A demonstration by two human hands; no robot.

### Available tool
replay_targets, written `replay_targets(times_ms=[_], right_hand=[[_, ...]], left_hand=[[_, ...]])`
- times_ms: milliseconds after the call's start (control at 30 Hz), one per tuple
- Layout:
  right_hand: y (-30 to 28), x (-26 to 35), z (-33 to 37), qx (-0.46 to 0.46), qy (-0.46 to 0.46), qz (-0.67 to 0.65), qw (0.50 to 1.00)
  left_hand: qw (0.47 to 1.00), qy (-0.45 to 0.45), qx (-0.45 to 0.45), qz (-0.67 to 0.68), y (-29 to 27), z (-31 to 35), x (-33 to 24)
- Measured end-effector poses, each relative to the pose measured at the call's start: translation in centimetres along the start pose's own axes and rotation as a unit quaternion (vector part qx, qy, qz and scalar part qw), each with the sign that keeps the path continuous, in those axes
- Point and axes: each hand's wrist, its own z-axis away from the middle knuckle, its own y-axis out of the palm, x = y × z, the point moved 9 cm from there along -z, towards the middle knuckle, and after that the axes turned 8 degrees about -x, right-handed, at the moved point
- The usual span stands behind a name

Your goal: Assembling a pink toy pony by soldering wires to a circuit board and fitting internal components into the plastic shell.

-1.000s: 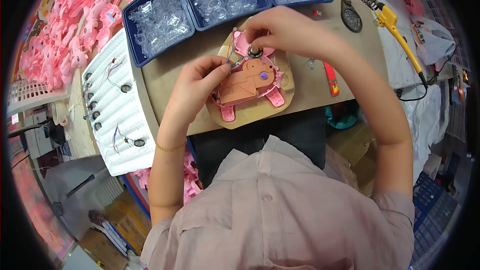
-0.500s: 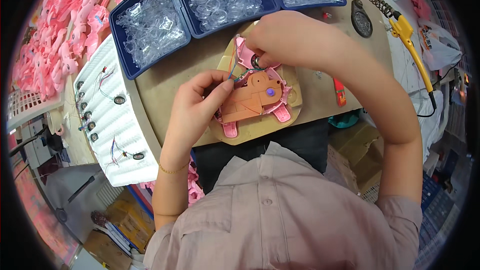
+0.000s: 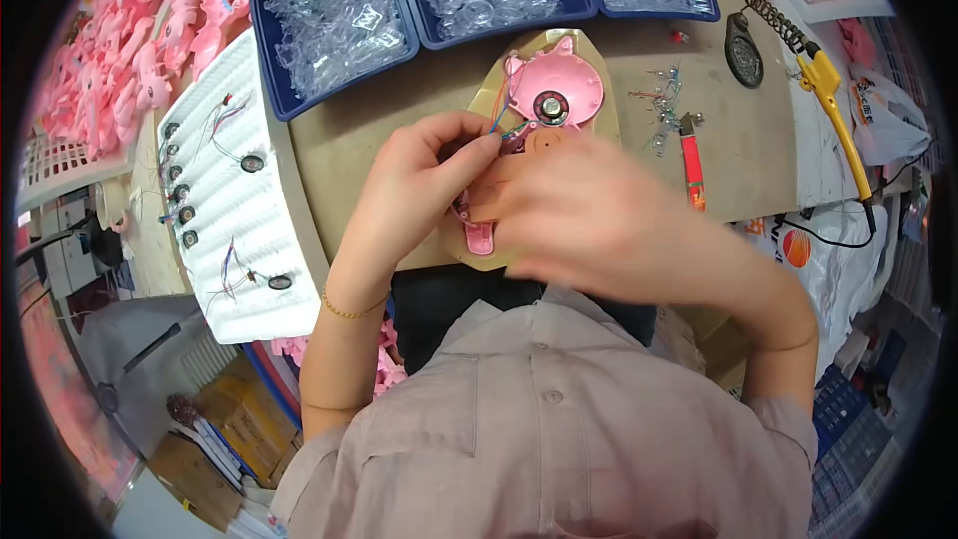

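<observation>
A pink plastic toy shell (image 3: 577,70) lies open side up on a tan shaped board (image 3: 609,125). In its round upper part sits a small round speaker (image 3: 551,108). Thin coloured wires (image 3: 506,90) run near it, and my left hand (image 3: 429,175) pinches them between thumb and forefinger at the shell's left side. Below, an orange-brown block (image 3: 487,202) covers the shell's body, partly hidden by my hands. Over that block, my right hand (image 3: 599,220) is smeared by motion; its fingers cannot be made out.
Blue bins (image 3: 419,44) of clear plastic parts stand along the back. Speakers with wires lie on a white ridged sheet (image 3: 239,240) at left. To the right are red-handled cutters (image 3: 692,172), loose small parts (image 3: 664,110) and a yellow soldering iron (image 3: 823,90). Pink shells (image 3: 150,40) pile up far left.
My right hand has moved from the speaker toward me, down over the orange-brown block, uncovering the shell's upper part and the speaker. My left hand keeps its pinch on the wires.
</observation>
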Motion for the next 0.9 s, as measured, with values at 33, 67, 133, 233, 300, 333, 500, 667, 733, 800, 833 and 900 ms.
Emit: replay_targets(times_ms=[33, 67, 133, 233, 300, 333, 500, 667, 733, 800, 833, 900], right_hand=[[1.2, 0.2, 0.4, 0.017, 0.010, -0.005, 1.000], [1.3, -0.5, 0.8, -0.025, -0.001, 0.021, 0.999], [1.2, -1.6, 1.8, -0.066, -0.016, 0.047, 0.997], [0.9, -2.8, 3.7, -0.082, 0.009, 0.006, 0.997], [-0.5, -4.5, 5.3, -0.171, 0.100, -0.015, 0.980], [-0.6, -4.0, 5.5, -0.167, 0.099, -0.017, 0.981], [0.5, -6.1, 8.4, -0.138, 0.429, -0.441, 0.777], [-1.0, -6.8, 8.5, -0.214, 0.491, -0.407, 0.740], [-1.3, -5.0, 8.5, -0.192, 0.441, -0.378, 0.791], [-1.7, -3.5, 8.3, -0.178, 0.401, -0.356, 0.825], [-1.9, -3.3, 8.2, -0.181, 0.401, -0.357, 0.824], [-2.6, -4.3, 8.9, -0.188, 0.462, -0.298, 0.814]], left_hand=[[1.000, 0.004, -0.001, -0.002, -0.1, -0.1, 0.1], [1.000, 0.022, -0.008, 0.002, -0.3, 0.0, 0.1], [0.995, 0.073, -0.052, -0.033, -0.5, 0.5, -0.5], [0.865, 0.382, -0.126, -0.301, 1.1, 3.4, -4.3], [0.846, 0.399, -0.140, -0.324, 1.9, 4.9, -3.5], [0.807, 0.444, -0.171, -0.350, 2.3, 6.2, -3.7], [0.756, 0.470, -0.200, -0.409, 3.4, 8.1, -2.6], [0.748, 0.455, -0.211, -0.434, 4.1, 8.0, -4.2], [0.763, 0.430, -0.211, -0.435, 5.2, 7.5, -4.7], [0.745, 0.468, -0.215, -0.424, 6.4, 7.6, -4.7], [0.728, 0.503, -0.212, -0.414, 6.9, 8.0, -4.6], [0.734, 0.500, -0.201, -0.413, 6.9, 7.7, -4.2]])
